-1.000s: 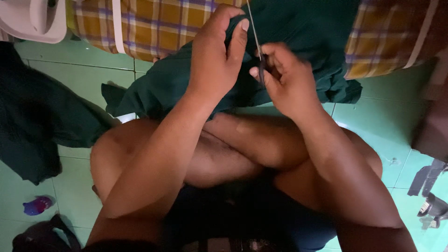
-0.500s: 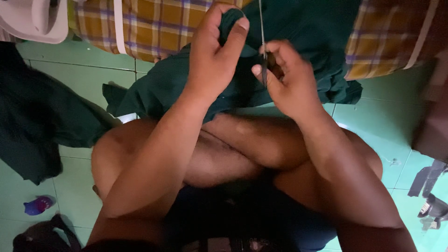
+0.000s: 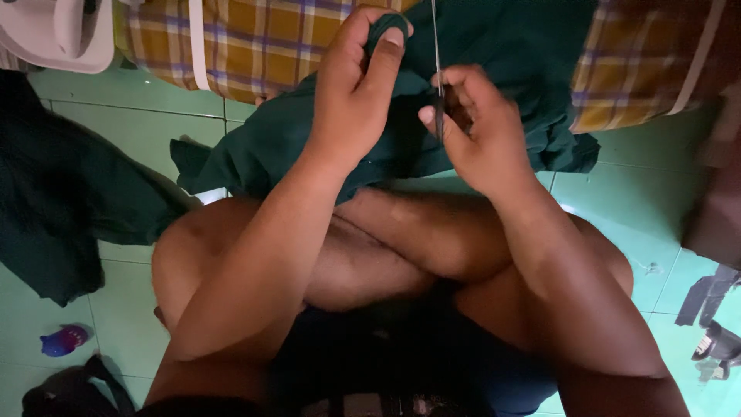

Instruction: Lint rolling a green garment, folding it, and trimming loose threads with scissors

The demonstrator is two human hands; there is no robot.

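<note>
Seated person sewing: the left hand (image 3: 355,85) pinches a fold of green cloth (image 3: 494,46) between thumb and fingers, just beside and left of the right hand (image 3: 478,127), closed on a thin thread (image 3: 434,35) running straight up above the crossed legs.

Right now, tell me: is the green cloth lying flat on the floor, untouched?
No, the left hand pinches the green cloth up while the right hand works beside it.

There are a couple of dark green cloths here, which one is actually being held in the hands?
The dark green garment bunched over the knees, pinched by the left hand beside the right hand. The other green cloth lies untouched on the tiled floor.
</note>
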